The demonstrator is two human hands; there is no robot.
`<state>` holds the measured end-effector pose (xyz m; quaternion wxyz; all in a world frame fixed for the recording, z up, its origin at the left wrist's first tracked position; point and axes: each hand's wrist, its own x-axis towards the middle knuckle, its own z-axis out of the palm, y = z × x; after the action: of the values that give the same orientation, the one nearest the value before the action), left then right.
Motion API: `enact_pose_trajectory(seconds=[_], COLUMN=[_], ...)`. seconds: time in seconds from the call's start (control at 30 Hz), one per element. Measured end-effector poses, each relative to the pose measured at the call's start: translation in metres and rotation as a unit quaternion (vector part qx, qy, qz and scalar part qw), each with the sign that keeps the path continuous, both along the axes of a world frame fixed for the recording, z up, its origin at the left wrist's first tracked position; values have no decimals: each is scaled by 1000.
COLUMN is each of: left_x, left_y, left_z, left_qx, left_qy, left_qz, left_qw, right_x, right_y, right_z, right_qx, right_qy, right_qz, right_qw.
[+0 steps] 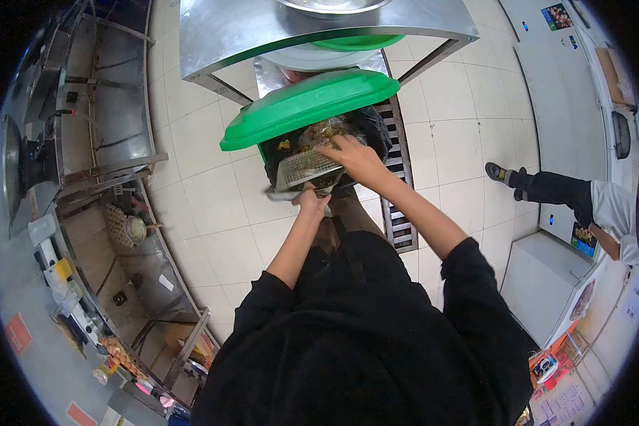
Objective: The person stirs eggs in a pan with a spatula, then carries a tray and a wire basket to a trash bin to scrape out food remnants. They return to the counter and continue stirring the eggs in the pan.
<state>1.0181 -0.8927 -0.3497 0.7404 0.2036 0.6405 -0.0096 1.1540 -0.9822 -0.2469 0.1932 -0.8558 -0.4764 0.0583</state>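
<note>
Both hands are on the clear plastic tray (304,170), held over the black-lined bin (378,129) under its raised green lid (309,105), left hand (311,201) pinching the near edge, right hand (353,157) clamped on the far right side.

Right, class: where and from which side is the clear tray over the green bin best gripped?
Probably its near rim, from the person's side, where the left hand holds it: the clear tray tilts into the green bin, leaving that edge free.
</note>
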Motion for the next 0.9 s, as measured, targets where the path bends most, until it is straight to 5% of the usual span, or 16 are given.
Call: enact_pose_trajectory(seconds=[0.1, 0.17, 0.33, 0.4, 0.43, 0.53, 0.67, 0.73, 0.9], left_x=[8, 9, -2, -23, -25, -4, -9, -41, -40], left_y=[-5, -10, -12, -12, -14, -31, -34, -32, -36], left_z=[11, 20, 2, -18, -23, 25, 19, -30, -8], left_qx=[-18, 3, 11, -88, -87, 17, 34, -88, -45], left_qy=[3, 63, 64, -123, -124, 89, 88, -57, 21], left_qz=[39, 90, 42, 54, 55, 85, 96, 141, 107], left_qw=[999, 994, 997, 987, 987, 992, 991, 984, 993], right_x=[7, 16, 5, 2, 4, 11, 4, -1, 22], right_y=[2, 3, -5, -5, -3, 3, -1, -7, 4], right_z=[7, 16, 0, -2, -2, 15, 8, -6, 20], right_qx=[-21, -63, 18, -1, -19, -12, 15, 49, -44], right_qy=[16, 27, -23, -23, -26, -18, -36, 3, 23], right_qz=[54, -4, 42, 72, 104, 55, 65, 133, 93], right_qw=[998, 998, 999, 997, 994, 998, 997, 990, 994])
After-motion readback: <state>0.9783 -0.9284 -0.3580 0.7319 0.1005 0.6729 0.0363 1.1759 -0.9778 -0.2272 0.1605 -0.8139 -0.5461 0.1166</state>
